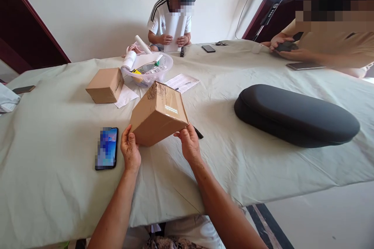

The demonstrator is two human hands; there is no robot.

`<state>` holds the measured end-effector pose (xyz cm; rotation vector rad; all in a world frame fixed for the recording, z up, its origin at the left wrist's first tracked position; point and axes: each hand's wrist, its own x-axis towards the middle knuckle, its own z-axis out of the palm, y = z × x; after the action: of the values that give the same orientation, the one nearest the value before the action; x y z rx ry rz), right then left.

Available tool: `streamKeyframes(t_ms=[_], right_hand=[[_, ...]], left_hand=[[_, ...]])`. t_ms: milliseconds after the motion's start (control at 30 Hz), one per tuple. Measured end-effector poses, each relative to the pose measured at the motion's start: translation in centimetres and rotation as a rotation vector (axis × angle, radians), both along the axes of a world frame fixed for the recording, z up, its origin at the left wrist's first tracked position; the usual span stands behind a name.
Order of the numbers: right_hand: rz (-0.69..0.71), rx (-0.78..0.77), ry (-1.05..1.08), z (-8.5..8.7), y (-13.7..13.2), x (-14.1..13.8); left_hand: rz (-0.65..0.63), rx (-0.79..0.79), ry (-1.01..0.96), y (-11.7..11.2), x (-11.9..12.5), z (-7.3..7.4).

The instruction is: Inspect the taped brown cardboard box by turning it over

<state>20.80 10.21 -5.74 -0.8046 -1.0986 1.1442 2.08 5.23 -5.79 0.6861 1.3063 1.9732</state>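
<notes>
A brown cardboard box (149, 118) is tilted between my two hands over the table. My left hand (130, 149) grips its lower left corner, thumb on the near side. At the right corner, the fingers of my right hand (189, 140) pinch the box edge. Clear tape and a white patterned label (171, 109) show on one face. Partly behind my right hand lies a thin black object (199, 132), its kind hidden. A smartphone (106, 148) with a lit screen rests left of my left hand.
A second cardboard box (104, 85) sits beyond, beside a clear plastic basin (168, 64) of supplies and a printed sheet (184, 82). A long black case (295, 114) lies right. One person (157, 23) opposite holds white paper; another person's hands (284, 46) hold something dark.
</notes>
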Motion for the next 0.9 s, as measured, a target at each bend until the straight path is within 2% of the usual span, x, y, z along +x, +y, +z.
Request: streamKeyframes(t_ms=[200,333,433,733,833,900], right_hand=[[0.156,0.122,-0.363,-1.0,-1.3,-1.5],[0.186,0.216,-0.585,-1.8,-1.9,-1.8],[0.177,0.233,-0.676,-2.1,-2.0,-1.7],[0.168,0.264,-0.674,-2.0,-2.0,-1.7],[0.142,0.286,-0.613,-1.4,-2.1,-1.5],[0.077,0.299,-0.572,-1.0,-2.1,-1.2]], left_hand=[[-0.076,0.038,-0.198,0.1,0.6,0.7],[-0.143,0.036,-0.360,0.3,0.8,0.8],[-0.158,0.035,-0.413,0.2,0.9,0.8],[-0.218,0.039,-0.497,0.1,1.3,0.8],[-0.288,0.029,-0.506,0.1,1.4,0.8],[-0.362,-0.013,-0.493,-0.1,1.6,0.9]])
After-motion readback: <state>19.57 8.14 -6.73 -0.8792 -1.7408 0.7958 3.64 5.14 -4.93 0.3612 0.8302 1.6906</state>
